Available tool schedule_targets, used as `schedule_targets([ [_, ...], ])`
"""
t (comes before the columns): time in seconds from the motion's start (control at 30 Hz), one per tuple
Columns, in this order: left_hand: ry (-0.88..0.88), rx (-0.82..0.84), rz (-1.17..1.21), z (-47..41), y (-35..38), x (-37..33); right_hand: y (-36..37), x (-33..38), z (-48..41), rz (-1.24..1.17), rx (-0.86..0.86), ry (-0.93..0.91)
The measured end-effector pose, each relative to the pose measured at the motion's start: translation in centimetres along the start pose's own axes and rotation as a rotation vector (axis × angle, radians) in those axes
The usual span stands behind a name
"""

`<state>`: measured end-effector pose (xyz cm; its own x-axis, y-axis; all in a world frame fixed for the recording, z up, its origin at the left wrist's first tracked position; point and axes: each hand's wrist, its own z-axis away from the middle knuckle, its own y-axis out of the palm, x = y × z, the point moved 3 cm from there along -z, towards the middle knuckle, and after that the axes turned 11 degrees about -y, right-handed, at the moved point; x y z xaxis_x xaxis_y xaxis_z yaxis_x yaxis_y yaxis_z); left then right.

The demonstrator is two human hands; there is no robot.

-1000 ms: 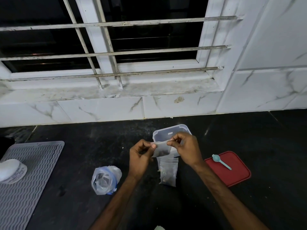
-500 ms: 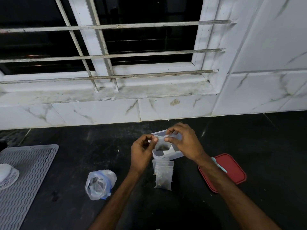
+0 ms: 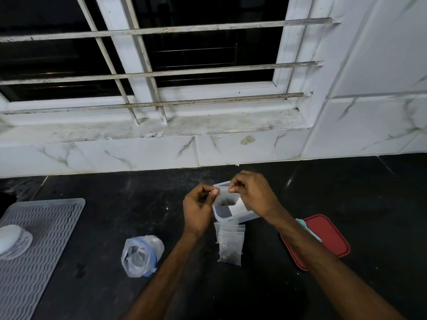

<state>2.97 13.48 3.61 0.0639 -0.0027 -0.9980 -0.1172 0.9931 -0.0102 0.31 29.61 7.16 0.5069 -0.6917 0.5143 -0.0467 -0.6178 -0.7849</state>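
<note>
**Between both hands, over the open tub: one small pouch held by its top edge**

The left hand [image 3: 198, 211] pinches the left top corner of a small clear plastic zip pouch [image 3: 225, 197] that has dark bits in its bottom. Thumb and forefinger are closed on it and the other fingers are curled. The right hand [image 3: 254, 197] pinches the right top corner the same way. The pouch hangs upright over an open translucent rectangular plastic tub [image 3: 231, 217] on the black table [image 3: 111, 204].

Nearer than the hands, filled clear pouches [image 3: 230, 247] lie flat. Right of the right forearm, a red square lid [image 3: 330, 241] carries a teal plastic spoon [image 3: 310, 230]. Left of the left forearm sits a crumpled clear bag with a blue band [image 3: 141, 255].
</note>
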Motion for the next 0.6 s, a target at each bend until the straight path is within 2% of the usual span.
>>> schedule_targets([
  [0.13, -0.015, -0.016, 0.043, -0.5, 0.1, 0.1, 0.4, 0.1, -0.3, 0.097, -0.036, -0.028],
  [0.27, -0.017, -0.042, 0.076, -0.7, -0.3, 0.2, -0.2, -0.5, -0.6, -0.127, -0.059, 0.032],
  [0.33, -0.039, -0.037, 0.110, -0.8, -0.6, 0.6, -0.4, -1.2, -0.6, -0.160, -0.039, 0.060],
  [0.47, -0.049, -0.008, 0.092, -1.0, -0.7, 1.1, -0.2, -1.3, -0.2, -0.017, -0.082, 0.021],
  [0.6, 0.006, -0.045, 0.012, -0.7, -0.2, -0.1, -0.1, -1.7, -0.1, -0.040, -0.132, 0.086],
])
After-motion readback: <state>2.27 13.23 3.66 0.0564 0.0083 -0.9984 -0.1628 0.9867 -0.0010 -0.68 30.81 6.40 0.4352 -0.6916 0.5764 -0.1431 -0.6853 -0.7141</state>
